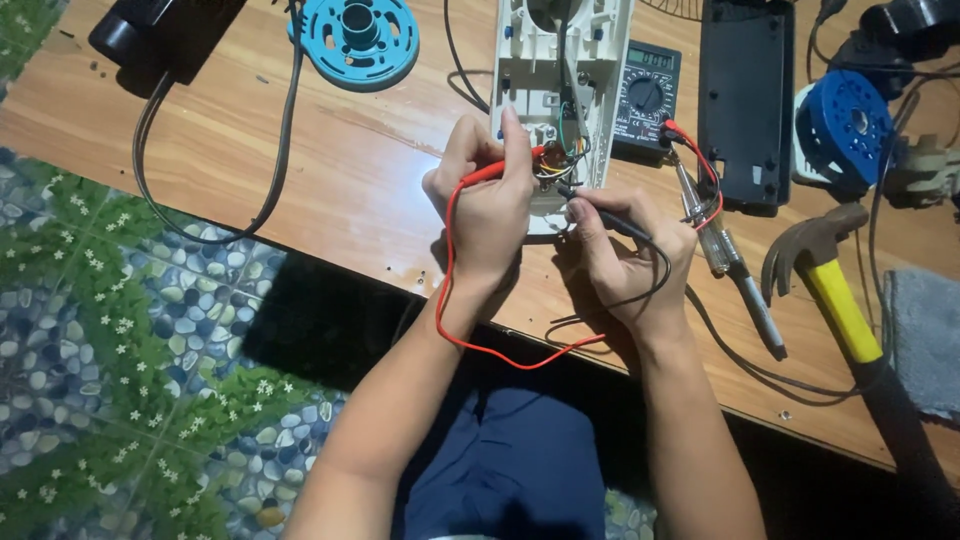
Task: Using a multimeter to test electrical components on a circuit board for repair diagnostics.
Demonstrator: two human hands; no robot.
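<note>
Matt wooden table (330,190), cream plastic housing (530,80), glossy yellow-handled metal hammer (825,275), grey cloth (925,340).

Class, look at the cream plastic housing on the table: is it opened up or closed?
Opened up. The cream housing lies with its inside facing up, coloured wiring exposed.

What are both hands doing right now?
Left hand: closed on the red probe.
Right hand: closed on the black probe.
</note>
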